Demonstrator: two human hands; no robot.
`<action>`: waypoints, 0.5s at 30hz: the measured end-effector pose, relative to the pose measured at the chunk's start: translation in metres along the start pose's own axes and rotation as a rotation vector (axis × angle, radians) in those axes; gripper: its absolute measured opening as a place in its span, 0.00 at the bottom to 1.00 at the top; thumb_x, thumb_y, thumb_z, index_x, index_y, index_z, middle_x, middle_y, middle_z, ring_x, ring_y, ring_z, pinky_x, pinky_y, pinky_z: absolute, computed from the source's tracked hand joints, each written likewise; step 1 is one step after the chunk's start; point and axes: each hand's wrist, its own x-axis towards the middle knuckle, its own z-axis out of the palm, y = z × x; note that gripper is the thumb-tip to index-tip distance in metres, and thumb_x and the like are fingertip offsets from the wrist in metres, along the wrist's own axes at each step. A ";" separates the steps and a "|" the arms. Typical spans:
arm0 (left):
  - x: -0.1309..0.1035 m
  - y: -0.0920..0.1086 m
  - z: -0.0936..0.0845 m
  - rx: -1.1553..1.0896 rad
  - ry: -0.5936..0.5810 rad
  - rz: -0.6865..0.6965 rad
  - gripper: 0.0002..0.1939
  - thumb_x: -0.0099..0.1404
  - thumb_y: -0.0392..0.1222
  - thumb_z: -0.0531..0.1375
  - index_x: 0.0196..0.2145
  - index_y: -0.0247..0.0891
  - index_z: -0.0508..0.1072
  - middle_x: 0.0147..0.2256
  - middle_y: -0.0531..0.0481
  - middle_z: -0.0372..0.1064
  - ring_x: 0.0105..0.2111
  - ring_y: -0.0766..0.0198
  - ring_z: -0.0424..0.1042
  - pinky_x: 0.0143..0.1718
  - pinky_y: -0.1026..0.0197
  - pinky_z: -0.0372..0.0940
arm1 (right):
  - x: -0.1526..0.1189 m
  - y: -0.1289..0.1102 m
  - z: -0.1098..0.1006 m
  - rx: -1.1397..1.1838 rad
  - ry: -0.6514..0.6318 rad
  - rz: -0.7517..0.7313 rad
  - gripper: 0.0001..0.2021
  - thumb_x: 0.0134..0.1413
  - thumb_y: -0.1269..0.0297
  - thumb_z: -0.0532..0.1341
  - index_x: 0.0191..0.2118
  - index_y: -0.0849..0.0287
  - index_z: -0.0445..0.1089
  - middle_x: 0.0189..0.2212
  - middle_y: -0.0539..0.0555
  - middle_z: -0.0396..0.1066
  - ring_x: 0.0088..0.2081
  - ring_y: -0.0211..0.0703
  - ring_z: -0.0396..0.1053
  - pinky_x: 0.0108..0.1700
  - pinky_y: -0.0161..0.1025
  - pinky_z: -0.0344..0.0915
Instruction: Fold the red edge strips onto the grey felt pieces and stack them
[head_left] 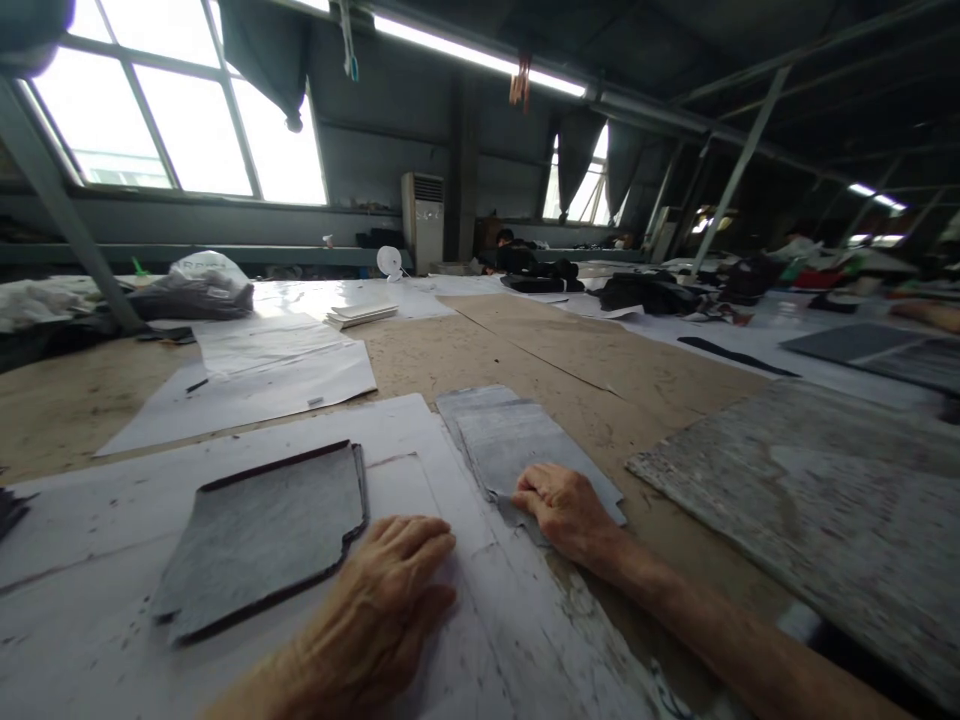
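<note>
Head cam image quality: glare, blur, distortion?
Head view: left window panes and ceiling tube blown out, sheen on the far white sheet. Same view: upper right murky, edges stretched and soft; left hand and right hand readable.

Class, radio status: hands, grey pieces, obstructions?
Right hand at light grey stack, near edge. Left hand over white paper, beside dark-edged grey stack. Mottled sheet rightward, not blocking.
</note>
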 end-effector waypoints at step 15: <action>0.065 0.007 0.036 -0.014 -0.019 -0.117 0.09 0.64 0.38 0.51 0.42 0.40 0.66 0.41 0.49 0.65 0.40 0.59 0.63 0.42 0.53 0.58 | 0.002 0.003 -0.006 0.189 -0.003 0.108 0.09 0.51 0.71 0.53 0.21 0.60 0.59 0.23 0.49 0.63 0.27 0.36 0.60 0.32 0.35 0.54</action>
